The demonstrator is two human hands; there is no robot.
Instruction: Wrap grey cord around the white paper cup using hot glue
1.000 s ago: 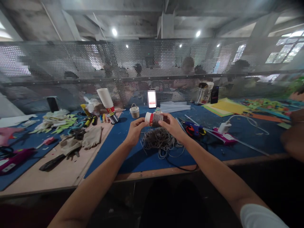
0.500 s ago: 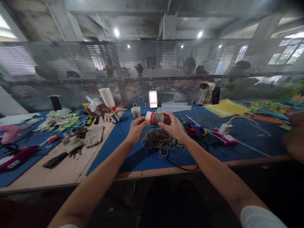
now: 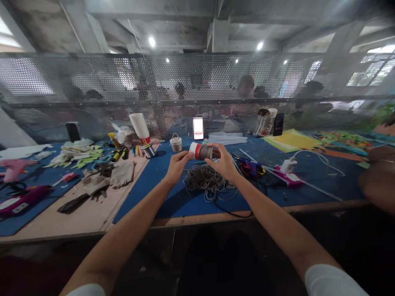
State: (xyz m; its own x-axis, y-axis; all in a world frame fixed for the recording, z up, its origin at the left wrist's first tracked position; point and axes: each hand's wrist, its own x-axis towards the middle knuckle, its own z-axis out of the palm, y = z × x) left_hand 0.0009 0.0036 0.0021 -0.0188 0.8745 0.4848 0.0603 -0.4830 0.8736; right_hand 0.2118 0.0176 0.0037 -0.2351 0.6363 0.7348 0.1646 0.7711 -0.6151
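A paper cup (image 3: 193,149), white with a red band and partly wound with grey cord, lies sideways in the air between my hands. My left hand (image 3: 178,164) pinches its white end. The fingers of my right hand (image 3: 222,161) curve round the corded end, thumb underneath. Below them, a loose tangle of grey cord (image 3: 206,181) rests on the blue mat (image 3: 173,205). Just behind my left hand stands a small cord-covered cup with a handle (image 3: 176,144).
Stacked paper cups (image 3: 140,127) lean at the left behind grey gloves (image 3: 122,174) and a pink glue gun (image 3: 14,166). A lit phone (image 3: 198,128) stands ahead. On the right are pliers (image 3: 251,167), a white charger (image 3: 288,165), yellow sheets (image 3: 290,139) and another person's blurred hand (image 3: 378,176).
The cup has tilted slightly and shifted a little up and left in view, with both hands still on it. The whole view has moved slightly.
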